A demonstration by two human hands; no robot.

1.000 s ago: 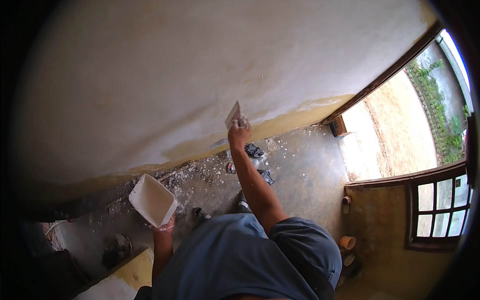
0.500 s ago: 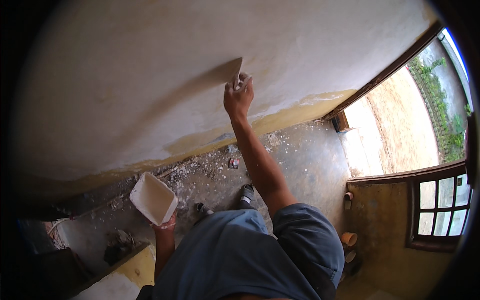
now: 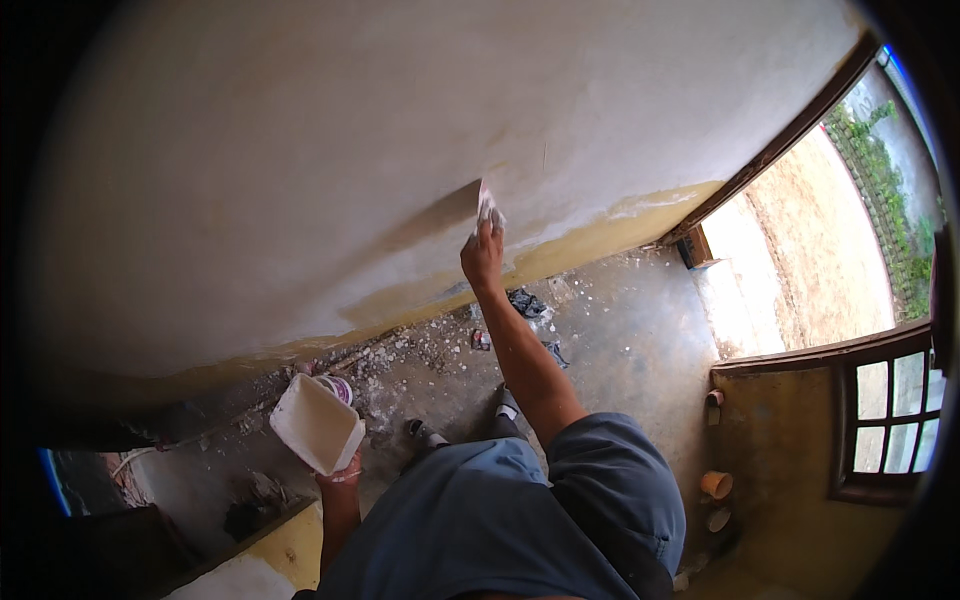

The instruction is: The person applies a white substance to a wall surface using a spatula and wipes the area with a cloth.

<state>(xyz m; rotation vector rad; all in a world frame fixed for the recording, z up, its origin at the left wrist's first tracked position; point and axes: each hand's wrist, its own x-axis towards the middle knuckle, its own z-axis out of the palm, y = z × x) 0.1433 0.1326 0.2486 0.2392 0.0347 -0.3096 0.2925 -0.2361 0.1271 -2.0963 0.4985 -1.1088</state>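
My right hand is closed round a flat putty blade at the white-plastered wall, a little above its lower yellowish band. The blade throws a long shadow leftward on the plaster; whether its edge touches the wall is hard to tell. My left hand holds a white rectangular tub from below, at the lower left, with pale material smeared inside. Behind the tub is a round white-and-purple container on the floor. White residue is on both hands.
Concrete floor with white debris and dark crumpled plastic; my feet stand below. At the right are an open doorway to outside, a window and orange pots. A low yellow-and-white ledge lies at lower left.
My right hand with the blade moved up the wall, then has come back down partway. The view has shifted slightly, bringing the round container behind the tub into sight.
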